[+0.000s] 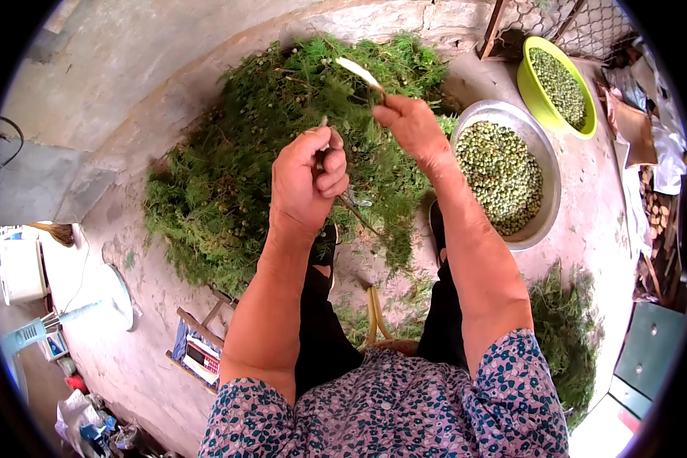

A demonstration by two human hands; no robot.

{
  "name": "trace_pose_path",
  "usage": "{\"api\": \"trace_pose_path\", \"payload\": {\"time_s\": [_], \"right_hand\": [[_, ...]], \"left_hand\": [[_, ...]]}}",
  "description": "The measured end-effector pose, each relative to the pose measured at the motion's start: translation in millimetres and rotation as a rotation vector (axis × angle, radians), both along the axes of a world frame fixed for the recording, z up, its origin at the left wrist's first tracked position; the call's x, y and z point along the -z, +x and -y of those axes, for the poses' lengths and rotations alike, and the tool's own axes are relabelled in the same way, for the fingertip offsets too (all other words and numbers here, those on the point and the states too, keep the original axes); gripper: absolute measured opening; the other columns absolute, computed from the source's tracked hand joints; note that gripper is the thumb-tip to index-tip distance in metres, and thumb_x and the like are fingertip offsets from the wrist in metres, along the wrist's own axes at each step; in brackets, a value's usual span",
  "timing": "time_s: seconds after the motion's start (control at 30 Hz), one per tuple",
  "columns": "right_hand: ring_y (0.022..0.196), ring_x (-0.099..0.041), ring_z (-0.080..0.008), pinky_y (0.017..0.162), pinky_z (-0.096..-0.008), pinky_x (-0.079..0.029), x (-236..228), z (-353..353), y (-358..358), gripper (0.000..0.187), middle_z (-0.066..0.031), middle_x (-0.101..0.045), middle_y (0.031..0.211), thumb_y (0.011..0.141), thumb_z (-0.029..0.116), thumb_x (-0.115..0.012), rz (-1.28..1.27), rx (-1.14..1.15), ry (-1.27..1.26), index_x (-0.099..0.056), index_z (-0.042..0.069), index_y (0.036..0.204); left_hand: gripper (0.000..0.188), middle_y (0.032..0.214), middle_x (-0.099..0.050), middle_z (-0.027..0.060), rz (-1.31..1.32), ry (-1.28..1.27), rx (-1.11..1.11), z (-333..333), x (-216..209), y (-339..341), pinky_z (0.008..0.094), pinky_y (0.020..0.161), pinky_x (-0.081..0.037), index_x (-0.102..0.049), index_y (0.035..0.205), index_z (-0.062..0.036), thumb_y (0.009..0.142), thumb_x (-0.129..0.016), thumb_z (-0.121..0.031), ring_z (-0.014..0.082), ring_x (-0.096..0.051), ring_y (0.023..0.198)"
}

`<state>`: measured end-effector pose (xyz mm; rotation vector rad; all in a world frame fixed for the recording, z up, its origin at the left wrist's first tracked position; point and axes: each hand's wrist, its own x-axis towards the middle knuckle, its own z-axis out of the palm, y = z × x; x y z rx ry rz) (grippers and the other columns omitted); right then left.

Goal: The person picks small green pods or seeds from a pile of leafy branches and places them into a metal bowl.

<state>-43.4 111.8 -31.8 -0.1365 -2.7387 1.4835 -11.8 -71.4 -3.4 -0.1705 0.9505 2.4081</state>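
My left hand [309,175] is closed round a thin woody stem [359,214], which slants out below the fist toward the feathery greenery between my feet. A little farther away, my right hand [414,128] grips a pale, flat, blade-like piece [359,73] with a brownish lower end; whether it is a knife or a split stick I cannot tell. Both hands are raised over a large heap of feathery green branches [206,191], dotted with small round berries. Right of my right forearm stands a metal basin [550,175] holding many green berries [500,172].
A lime-green basin [532,84] of berries stands at the far right by a wire mesh gate [595,30]. More cut greenery [565,328] lies right of me. Left is a small folding stool [198,347] with items on it. Yellow curved sticks [374,313] rise between my knees.
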Motion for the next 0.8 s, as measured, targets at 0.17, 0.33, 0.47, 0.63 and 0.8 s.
{"api": "trace_pose_path", "payload": {"time_s": [0.17,0.33,0.47,0.63,0.8], "right_hand": [[0.057,-0.052,-0.0168,0.054,-0.0327,-0.042,-12.7,20.4,25.6,0.025,-0.0135,-0.059,0.065,0.083,0.023,-0.057,0.105,-0.139,-0.045,-0.061,-0.001,0.089],[0.061,-0.052,-0.011,0.056,-0.0264,-0.044,-6.7,17.4,51.8,0.026,-0.0027,-0.056,0.065,0.082,0.025,-0.059,0.246,-0.431,-0.57,-0.06,-0.001,0.083],[0.056,-0.047,-0.0072,0.053,-0.0231,-0.041,-8.1,13.2,61.0,0.015,0.0007,-0.053,0.062,0.081,0.016,-0.06,0.259,-0.245,-0.531,-0.061,0.001,0.083],[0.053,-0.039,-0.0044,0.049,-0.0217,-0.034,-9.9,10.6,62.8,0.009,0.0032,-0.047,0.058,0.082,0.009,-0.057,0.193,-0.154,-0.419,-0.06,0.001,0.081],[0.052,-0.039,-0.0035,0.047,-0.0199,-0.034,-9.5,4.0,62.7,0.013,0.0038,-0.047,0.059,0.086,0.011,-0.053,0.2,-0.172,-0.618,-0.062,0.002,0.082]], "left_hand": [[0.015,0.061,-0.045,0.0018,0.001,0.14,-0.119,-0.5,8.8,-9.5,0.0237,0.045,-0.03,-0.05,0.079,-0.0043,0.085,-0.047,-0.018,0.0101,-0.037,0.048],[0.014,0.068,-0.048,0.0032,0.022,0.188,-0.265,-13.7,10.4,-13.5,0.0272,0.054,-0.035,-0.05,0.082,-0.0048,0.085,-0.047,-0.019,0.0138,-0.042,0.058],[0.015,0.073,-0.05,0.0038,0.061,0.274,-0.276,-27.8,13.7,-18.4,0.0289,0.058,-0.038,-0.05,0.084,-0.0047,0.087,-0.048,-0.019,0.0145,-0.045,0.062],[0.024,0.077,-0.052,0.0054,0.114,0.283,-0.307,-36.0,11.5,-19.5,0.0315,0.069,-0.045,-0.052,0.088,-0.0027,0.088,-0.05,-0.026,0.0178,-0.051,0.07],[0.057,0.086,-0.053,0.0103,0.039,0.429,-0.311,-39.4,10.6,-19.5,0.0351,0.082,-0.044,-0.05,0.094,0.0044,0.084,-0.044,-0.051,0.0226,-0.051,0.082]]}}
